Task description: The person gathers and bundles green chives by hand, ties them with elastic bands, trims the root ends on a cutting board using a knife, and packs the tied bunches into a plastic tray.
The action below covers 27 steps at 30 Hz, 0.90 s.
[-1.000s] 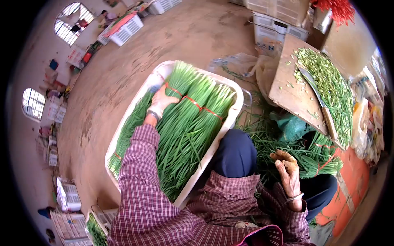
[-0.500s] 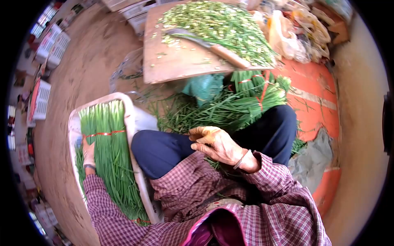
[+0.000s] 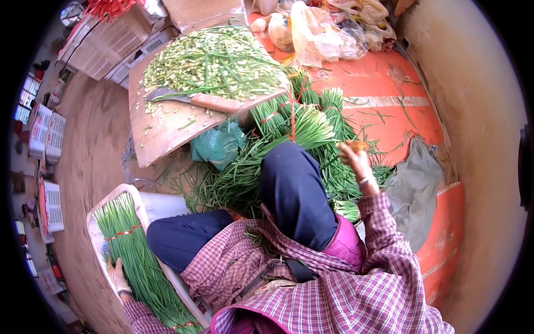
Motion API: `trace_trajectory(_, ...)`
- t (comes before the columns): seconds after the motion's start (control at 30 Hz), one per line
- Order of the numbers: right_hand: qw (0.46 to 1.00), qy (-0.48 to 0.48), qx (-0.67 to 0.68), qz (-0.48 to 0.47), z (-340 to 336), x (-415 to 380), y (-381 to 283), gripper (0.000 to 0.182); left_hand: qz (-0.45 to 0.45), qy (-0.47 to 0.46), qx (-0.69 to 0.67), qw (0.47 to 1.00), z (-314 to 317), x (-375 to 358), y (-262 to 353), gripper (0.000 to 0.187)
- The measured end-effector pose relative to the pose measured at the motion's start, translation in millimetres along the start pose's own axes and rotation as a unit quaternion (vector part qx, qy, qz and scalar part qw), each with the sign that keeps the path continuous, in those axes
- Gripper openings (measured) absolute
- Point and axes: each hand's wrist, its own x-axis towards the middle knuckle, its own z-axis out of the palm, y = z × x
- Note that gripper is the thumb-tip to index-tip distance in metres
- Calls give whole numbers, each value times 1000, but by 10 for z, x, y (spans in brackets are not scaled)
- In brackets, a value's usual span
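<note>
- The view has swung right: the white crate (image 3: pixel 164 204) now sits at the near left, and more of the orange floor covering (image 3: pixel 384 78) shows at the right.
- The right hand (image 3: pixel 354 158) has gone from in front of the body to beyond the right knee, beside the tied bundles on the floor (image 3: pixel 311 125); its fingers look partly curled, but blur hides whether they hold anything.
- The left hand (image 3: pixel 118 275) stays in the crate, fingers loosely extended against the left side of the green bundles (image 3: pixel 133 261); I cannot tell how firmly it grips.
- So the work now spans two spots: crate greens touched by the left hand, floor bundles nearest the right.
- Red bands (image 3: pixel 125 232) still circle the crate greens, which lie lengthwise.
- At the far side, chopped greens (image 3: pixel 208 61) and a knife (image 3: pixel 214 102) rest untouched on a wooden board (image 3: pixel 147 136).
</note>
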Motion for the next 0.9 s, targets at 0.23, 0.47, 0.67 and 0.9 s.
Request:
trace_trajectory(0.23, 959, -105, -183, -190, 103, -539, 672, 23, 175, 169, -137, 960, -68, -1005, 1927, 53)
trace_trajectory(0.47, 905, -75, -412, -80, -1234, -1029, 1206, 43, 284, 43, -304, 908, 370, -1505, 3219, 43)
trace_trajectory(0.67, 744, -232, -626, -24, -1239, -1018, 1549, 106, 332, -42, -291, 896, 642, -1567, 3650, 50)
trace_trajectory(0.9, 743, -290, -602, -29, -890, -763, 1770, 127, 337, -89, -274, 897, 713, -1489, 3459, 55)
